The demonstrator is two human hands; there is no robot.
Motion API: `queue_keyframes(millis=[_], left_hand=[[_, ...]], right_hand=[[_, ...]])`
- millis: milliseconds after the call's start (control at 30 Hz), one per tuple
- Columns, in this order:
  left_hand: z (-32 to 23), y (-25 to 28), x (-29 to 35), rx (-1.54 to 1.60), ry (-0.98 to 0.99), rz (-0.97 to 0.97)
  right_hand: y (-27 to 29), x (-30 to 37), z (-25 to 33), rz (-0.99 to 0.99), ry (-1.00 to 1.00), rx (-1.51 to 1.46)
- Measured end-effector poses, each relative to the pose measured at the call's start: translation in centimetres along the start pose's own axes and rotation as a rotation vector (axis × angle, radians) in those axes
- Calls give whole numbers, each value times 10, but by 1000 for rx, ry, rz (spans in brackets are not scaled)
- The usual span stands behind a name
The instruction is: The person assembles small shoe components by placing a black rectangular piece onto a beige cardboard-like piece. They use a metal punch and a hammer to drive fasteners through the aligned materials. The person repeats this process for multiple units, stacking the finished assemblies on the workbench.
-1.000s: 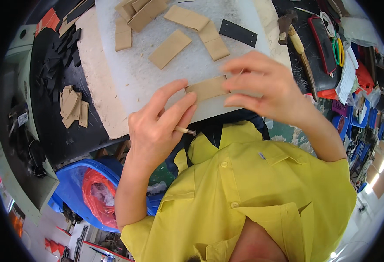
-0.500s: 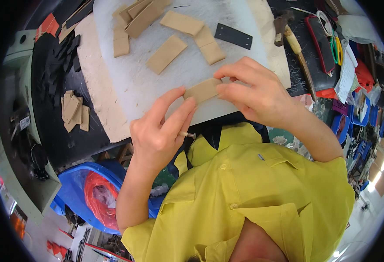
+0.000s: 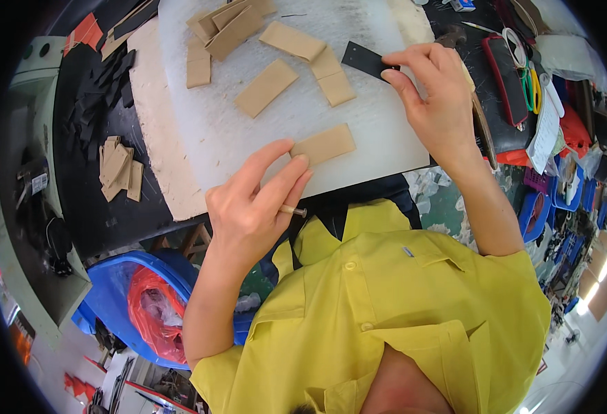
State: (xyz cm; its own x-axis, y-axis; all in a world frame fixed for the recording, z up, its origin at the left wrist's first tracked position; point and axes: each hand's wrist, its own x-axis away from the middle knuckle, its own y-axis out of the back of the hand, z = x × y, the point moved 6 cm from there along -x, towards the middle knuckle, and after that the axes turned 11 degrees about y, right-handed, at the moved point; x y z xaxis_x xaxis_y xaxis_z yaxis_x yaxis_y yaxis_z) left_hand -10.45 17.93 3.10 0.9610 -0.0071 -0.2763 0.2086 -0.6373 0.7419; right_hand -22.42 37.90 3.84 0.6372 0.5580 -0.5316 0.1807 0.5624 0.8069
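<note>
My left hand [image 3: 248, 207] pinches the left end of a flat tan strip [image 3: 327, 143] lying near the front edge of the white board [image 3: 379, 153]. A small thin metal rod with a flat end [image 3: 294, 210] sticks out of the same hand, held against the palm. Farther off, my right hand [image 3: 441, 100] has thumb and forefinger closed on the right end of a flat black plate [image 3: 363, 61] with small holes. More tan pieces [image 3: 267, 87] lie on the board, some overlapping in a heap [image 3: 234, 31] at the far side.
Left of the board are a pile of black pieces [image 3: 100, 96] and a small stack of tan tags [image 3: 117, 168]. A hammer handle [image 3: 483, 124], partly hidden by my right hand, and a red-edged black case [image 3: 505, 79] lie right. A blue bin [image 3: 110, 293] stands below the table.
My right hand has let go of the tan strip, moved away and to the right, and taken hold of the black plate. My left hand stays on the strip.
</note>
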Motion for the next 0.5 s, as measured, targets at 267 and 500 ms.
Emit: queue_keyframes(millis=[267, 500], left_hand=[[0, -1, 1, 17, 16, -23], [2, 0, 1, 6, 25, -40]], right_hand=[[-6, 4, 6, 41, 4, 50], [6, -3, -9, -41, -158, -223]])
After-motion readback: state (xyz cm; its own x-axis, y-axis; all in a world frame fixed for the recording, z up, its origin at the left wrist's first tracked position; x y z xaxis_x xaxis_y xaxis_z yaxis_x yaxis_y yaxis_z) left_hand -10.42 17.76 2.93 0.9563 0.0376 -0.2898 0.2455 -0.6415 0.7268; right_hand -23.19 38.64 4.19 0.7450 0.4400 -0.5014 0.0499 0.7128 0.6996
